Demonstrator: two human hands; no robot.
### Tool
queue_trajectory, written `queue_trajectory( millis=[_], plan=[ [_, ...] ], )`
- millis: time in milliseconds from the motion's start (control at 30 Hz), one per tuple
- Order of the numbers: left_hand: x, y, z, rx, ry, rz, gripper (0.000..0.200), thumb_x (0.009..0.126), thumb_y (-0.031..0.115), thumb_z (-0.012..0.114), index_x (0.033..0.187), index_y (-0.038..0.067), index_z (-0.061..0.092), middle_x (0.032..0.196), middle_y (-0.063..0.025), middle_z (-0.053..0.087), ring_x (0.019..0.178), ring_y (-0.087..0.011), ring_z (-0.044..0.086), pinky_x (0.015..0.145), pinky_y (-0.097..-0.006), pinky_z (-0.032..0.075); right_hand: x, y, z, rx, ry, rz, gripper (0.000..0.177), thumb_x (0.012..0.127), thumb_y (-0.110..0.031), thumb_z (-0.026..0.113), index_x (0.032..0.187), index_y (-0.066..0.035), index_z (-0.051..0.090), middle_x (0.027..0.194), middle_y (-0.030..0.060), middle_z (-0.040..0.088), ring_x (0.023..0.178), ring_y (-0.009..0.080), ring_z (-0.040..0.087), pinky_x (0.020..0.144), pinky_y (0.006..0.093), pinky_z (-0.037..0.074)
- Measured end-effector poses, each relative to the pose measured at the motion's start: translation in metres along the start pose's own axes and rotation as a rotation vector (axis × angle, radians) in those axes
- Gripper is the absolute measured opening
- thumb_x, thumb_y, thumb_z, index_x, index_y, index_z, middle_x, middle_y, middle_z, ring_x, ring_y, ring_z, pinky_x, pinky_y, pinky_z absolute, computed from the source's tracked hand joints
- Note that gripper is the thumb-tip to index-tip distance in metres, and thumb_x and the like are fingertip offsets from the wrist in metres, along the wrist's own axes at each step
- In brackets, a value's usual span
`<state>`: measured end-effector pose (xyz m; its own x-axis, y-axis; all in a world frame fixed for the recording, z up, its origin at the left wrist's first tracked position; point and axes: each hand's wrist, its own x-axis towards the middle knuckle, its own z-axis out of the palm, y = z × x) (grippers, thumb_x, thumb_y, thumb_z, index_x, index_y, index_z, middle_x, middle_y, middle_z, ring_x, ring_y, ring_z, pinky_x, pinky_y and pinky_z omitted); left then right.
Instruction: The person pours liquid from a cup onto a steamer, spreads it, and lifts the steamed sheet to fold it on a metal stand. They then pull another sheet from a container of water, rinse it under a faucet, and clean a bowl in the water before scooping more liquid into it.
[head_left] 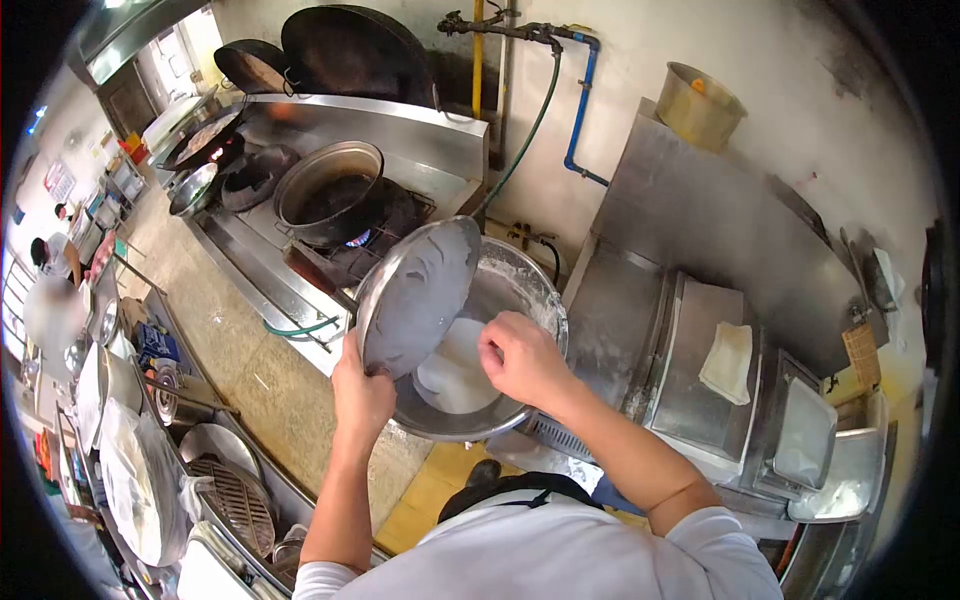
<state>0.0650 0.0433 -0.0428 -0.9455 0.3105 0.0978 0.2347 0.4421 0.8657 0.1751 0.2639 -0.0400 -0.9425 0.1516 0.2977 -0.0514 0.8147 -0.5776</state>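
Note:
My left hand [362,393] grips the rim of a metal bowl [420,290], which is tilted on its side with a whitish coating inside. The bowl leans over a larger metal basin [541,292] that has white residue on its inner wall. White material [460,370] lies in the basin's bottom. Above the basin's right part is my right hand [522,358], its fingers curled together; what they hold, if anything, is hidden.
Behind the basin, a large pot [330,185] sits over a lit blue flame on the stove. A folded cloth [727,362] lies on the steel counter at right. Several pans and a rack stand at lower left. People are at the far left.

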Motion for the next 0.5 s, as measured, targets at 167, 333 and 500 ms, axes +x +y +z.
queue_trajectory(
  millis=[167, 333, 500],
  plan=[
    [0.009, 0.012, 0.005, -0.562, -0.116, -0.263, 0.045, 0.079, -0.010, 0.038, 0.124, -0.014, 0.047, 0.099, -0.0299, 0.066, 0.075, -0.0413, 0.071, 0.054, -0.0388, 0.060, -0.017, 0.019, 0.017, -0.039, -0.064, 0.149, 0.041, 0.082, -0.002, 0.060, 0.122, 0.003, 0.063, 0.127, 0.0242, 0.060, 0.119, 0.0406, 0.059, 0.102, 0.0448, 0.049],
    [0.016, 0.003, 0.031, -0.896, -0.193, -0.431, 0.042, 0.081, -0.008, 0.036, 0.121, -0.018, 0.041, 0.098, -0.0297, 0.061, 0.066, -0.0386, 0.070, 0.044, -0.0381, 0.059, -0.029, -0.012, 0.002, -0.217, 0.209, -0.065, 0.059, 0.082, -0.001, 0.059, 0.139, 0.007, 0.047, 0.146, 0.0263, 0.045, 0.134, 0.0398, 0.049, 0.110, 0.0437, 0.045],
    [0.011, 0.004, 0.029, -0.818, -0.215, -0.355, 0.041, 0.082, -0.007, 0.037, 0.121, -0.018, 0.039, 0.098, -0.0299, 0.060, 0.065, -0.0391, 0.069, 0.045, -0.0375, 0.059, -0.062, 0.000, 0.030, -0.186, 0.125, 0.085, 0.064, 0.086, -0.004, 0.059, 0.145, 0.011, 0.041, 0.154, 0.0281, 0.037, 0.141, 0.0389, 0.043, 0.113, 0.0435, 0.043]
  ],
)
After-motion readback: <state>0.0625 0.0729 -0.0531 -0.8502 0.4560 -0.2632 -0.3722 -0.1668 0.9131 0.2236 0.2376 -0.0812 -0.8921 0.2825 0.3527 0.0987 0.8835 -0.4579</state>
